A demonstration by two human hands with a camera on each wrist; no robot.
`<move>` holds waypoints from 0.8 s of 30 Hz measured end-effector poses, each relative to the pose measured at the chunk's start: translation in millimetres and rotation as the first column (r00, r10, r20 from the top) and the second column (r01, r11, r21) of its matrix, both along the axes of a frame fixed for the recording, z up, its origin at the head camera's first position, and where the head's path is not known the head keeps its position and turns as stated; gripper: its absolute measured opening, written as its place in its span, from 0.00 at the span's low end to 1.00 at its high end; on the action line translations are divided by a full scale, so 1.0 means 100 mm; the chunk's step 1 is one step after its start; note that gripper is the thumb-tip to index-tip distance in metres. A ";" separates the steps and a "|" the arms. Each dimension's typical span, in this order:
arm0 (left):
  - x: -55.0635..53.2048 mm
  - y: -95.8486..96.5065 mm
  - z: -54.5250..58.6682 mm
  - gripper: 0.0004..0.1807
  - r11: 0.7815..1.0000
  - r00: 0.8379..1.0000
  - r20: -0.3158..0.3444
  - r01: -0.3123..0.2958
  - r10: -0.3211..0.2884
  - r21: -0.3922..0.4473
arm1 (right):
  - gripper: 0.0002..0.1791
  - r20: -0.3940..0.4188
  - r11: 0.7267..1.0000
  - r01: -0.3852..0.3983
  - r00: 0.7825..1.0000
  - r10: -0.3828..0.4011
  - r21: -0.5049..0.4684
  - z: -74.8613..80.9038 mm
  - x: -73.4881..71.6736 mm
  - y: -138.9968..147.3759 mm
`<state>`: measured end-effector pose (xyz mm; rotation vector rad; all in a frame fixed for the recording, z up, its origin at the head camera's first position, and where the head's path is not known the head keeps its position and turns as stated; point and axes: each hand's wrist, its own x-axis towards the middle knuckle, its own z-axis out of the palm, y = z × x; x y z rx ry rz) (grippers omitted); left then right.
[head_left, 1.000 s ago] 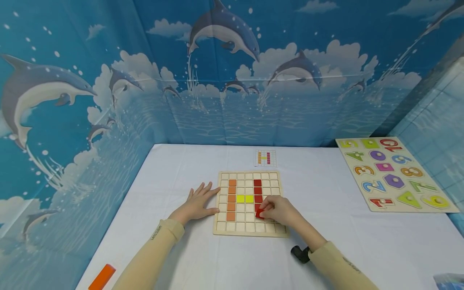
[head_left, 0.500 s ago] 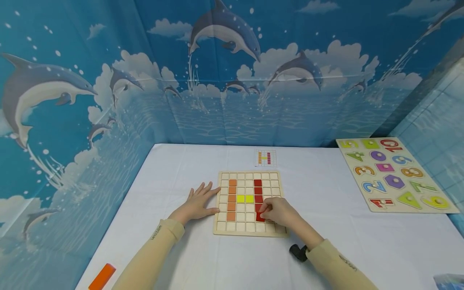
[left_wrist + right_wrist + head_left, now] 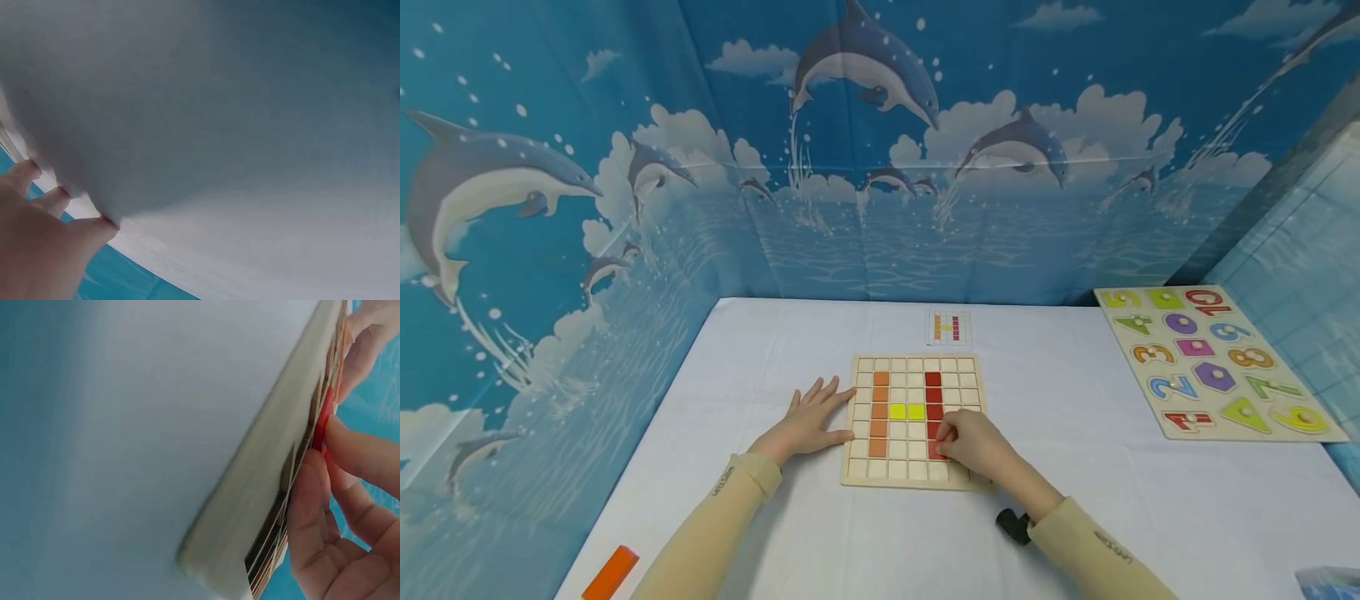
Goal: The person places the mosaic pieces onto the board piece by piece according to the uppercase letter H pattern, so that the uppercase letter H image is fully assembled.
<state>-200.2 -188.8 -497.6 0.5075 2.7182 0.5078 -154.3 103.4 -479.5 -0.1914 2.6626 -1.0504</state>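
A wooden grid board [image 3: 897, 469] lies on the white table, seen in the head view. It bears a column of orange tiles [image 3: 878, 411], two yellow tiles [image 3: 897, 411] in the middle and a column of red tiles [image 3: 933, 395]. At the bottom of that column, thumb and fingertips of my right hand [image 3: 973, 437] pinch a red tile [image 3: 322, 419], which lies low at the grid in the right wrist view. My left hand [image 3: 805, 425] is spread on the cloth, its forefinger and thumb at the board's left edge.
A small pattern card [image 3: 950, 327] lies behind the board. At right is a number puzzle board [image 3: 1217, 367]. An orange block [image 3: 612, 572] sits at front left, and a black device [image 3: 1015, 527] is by the right wrist. A dolphin curtain [image 3: 880, 233] hangs behind.
The red tile has gone from tilted in the right fingers to down in the bottom cell of the red column. The right forearm has shifted slightly left; the left hand has stayed put.
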 end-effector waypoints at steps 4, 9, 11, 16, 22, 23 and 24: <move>0.02 -0.01 0.00 0.43 1.000 1.000 0.003 -0.007 0.007 0.006 | 0.11 -0.019 1.000 0.002 1.000 -0.002 0.030 -0.01 0.01 -0.03; 0.03 -0.02 -0.01 0.43 1.000 1.000 0.005 -0.010 0.010 0.004 | 0.12 -0.020 1.000 0.007 1.000 -0.006 0.029 0.00 0.04 -0.03; 0.04 -0.02 -0.01 0.43 1.000 1.000 0.005 -0.006 0.006 0.010 | 0.11 -0.008 1.000 0.010 1.000 -0.010 0.012 0.02 0.06 0.00; 0.05 0.01 0.00 0.42 1.000 1.000 0.009 0.016 -0.016 0.002 | 0.08 0.031 1.000 0.022 0.999 -0.022 -0.018 0.04 0.12 0.16; 0.00 0.06 0.13 0.39 0.998 0.996 0.068 -0.054 0.052 0.030 | 0.05 0.056 0.998 0.052 0.997 -0.050 -0.047 0.09 0.11 0.46; -0.01 0.07 0.17 0.39 0.994 0.994 0.072 -0.092 0.088 0.053 | 0.06 0.057 0.997 0.064 0.997 -0.061 -0.048 0.11 0.09 0.51; -0.03 0.07 0.21 0.38 0.987 0.989 0.069 -0.133 0.127 0.089 | 0.06 0.056 0.996 0.080 0.995 -0.078 -0.047 0.14 0.06 0.57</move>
